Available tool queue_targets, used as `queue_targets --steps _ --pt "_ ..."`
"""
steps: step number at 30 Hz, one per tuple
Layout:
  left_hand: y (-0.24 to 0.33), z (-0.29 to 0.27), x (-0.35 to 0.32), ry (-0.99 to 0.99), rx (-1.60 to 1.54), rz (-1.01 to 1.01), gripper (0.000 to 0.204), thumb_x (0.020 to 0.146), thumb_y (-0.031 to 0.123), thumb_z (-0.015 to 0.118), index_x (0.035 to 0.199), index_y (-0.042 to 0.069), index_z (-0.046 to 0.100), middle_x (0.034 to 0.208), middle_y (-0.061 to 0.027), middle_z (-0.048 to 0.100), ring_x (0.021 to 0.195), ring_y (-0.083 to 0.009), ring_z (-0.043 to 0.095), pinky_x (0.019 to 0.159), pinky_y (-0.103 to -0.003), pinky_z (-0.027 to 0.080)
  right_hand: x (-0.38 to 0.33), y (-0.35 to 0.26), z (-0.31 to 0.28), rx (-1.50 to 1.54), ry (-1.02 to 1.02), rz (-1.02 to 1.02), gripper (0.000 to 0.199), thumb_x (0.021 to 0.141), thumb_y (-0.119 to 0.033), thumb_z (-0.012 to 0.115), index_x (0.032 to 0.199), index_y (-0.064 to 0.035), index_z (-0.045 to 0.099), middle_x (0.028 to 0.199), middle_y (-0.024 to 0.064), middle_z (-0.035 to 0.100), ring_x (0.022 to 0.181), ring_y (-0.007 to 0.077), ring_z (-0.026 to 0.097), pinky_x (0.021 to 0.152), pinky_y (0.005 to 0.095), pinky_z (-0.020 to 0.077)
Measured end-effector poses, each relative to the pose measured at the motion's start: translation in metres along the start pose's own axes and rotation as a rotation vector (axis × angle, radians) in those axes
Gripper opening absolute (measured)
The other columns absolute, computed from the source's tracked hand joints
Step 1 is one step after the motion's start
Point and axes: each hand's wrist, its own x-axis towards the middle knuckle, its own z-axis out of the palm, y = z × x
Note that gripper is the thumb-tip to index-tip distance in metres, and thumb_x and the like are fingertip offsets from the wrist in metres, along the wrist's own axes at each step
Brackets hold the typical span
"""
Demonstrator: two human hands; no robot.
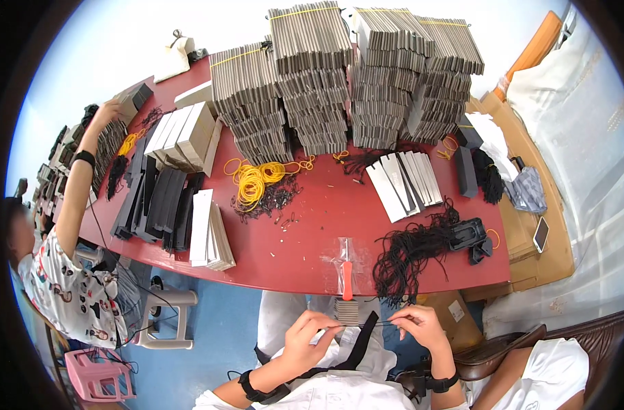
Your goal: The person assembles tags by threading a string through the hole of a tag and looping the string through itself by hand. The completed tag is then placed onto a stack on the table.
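Above my lap, a thin black cord (358, 326) is stretched between my two hands. My left hand (309, 337) pinches one part of it with thumb and forefinger. My right hand (422, 326) pinches the other part, a little further right. Between them, just past the cord, a small grey ribbed stack (347, 311) shows below the table edge. Clear tape fixes a tool with an orange-red handle (347, 280) to that edge, its handle pointing toward me. To the right of the tool, a heap of black cords (411, 260) hangs partly over the edge.
Tall stacks of grey-brown folded boards (312, 82) line the back of the red table (305, 232). Yellow elastic cord (252, 184), white boards (404, 181) and black boards (165, 208) lie nearer. At far left another person (69, 266) reaches over the table. A phone (541, 234) rests on cardboard.
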Motion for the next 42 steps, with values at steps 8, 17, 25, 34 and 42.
queue_targets --steps 8,17,25,34,42 --pt "0.0 -0.003 -0.003 0.013 -0.017 -0.011 0.021 0.073 -0.007 0.072 0.09 0.003 0.064 0.087 -0.0086 0.062 0.078 -0.0216 0.062 0.068 -0.03 0.051 0.001 0.001 0.004 -0.019 0.027 0.008 0.007 0.086 -0.003 0.065 0.09 0.0014 0.068 0.07 0.0021 0.062 0.053 0.006 0.056 0.047 0.0218 0.0454" --pt "-0.008 0.005 -0.007 0.002 0.098 0.104 0.023 0.07 -0.006 0.075 0.086 0.005 0.064 0.084 -0.0081 0.062 0.074 -0.0223 0.062 0.064 -0.03 0.05 0.011 0.028 0.019 -0.719 0.146 -0.448 0.012 0.08 -0.006 0.07 0.091 -0.0026 0.067 0.08 0.0093 0.064 0.065 0.0213 0.062 0.055 0.0292 0.0503" --pt "-0.009 -0.005 0.003 -0.009 0.328 0.362 0.041 0.056 -0.005 0.072 0.094 0.013 0.073 0.086 -0.0008 0.061 0.073 -0.0175 0.058 0.061 -0.029 0.044 0.006 0.065 0.04 -0.715 0.15 -0.502 0.012 0.083 -0.009 0.065 0.094 -0.0041 0.067 0.079 0.0107 0.063 0.064 0.0239 0.063 0.06 0.0328 0.0522" --pt "-0.004 -0.002 -0.003 0.041 0.518 0.402 0.045 0.055 0.001 0.069 0.096 0.017 0.074 0.087 0.0021 0.062 0.074 -0.0173 0.054 0.061 -0.029 0.039 -0.003 0.092 0.018 0.273 -0.206 0.342 0.02 0.094 -0.01 0.055 0.091 0.0056 0.068 0.062 0.0019 0.055 0.054 0.0105 0.051 0.048 0.0241 0.0389" --pt "-0.004 0.004 -0.007 0.078 0.51 0.342 0.033 0.063 0.0 0.074 0.092 0.016 0.071 0.084 0.0009 0.061 0.07 -0.018 0.051 0.06 -0.031 0.037 -0.009 0.083 0.008 0.321 -0.431 0.286 0.012 0.087 -0.003 0.063 0.088 0.0087 0.066 0.08 0.0111 0.06 0.06 0.0146 0.058 0.055 0.0247 0.0453"
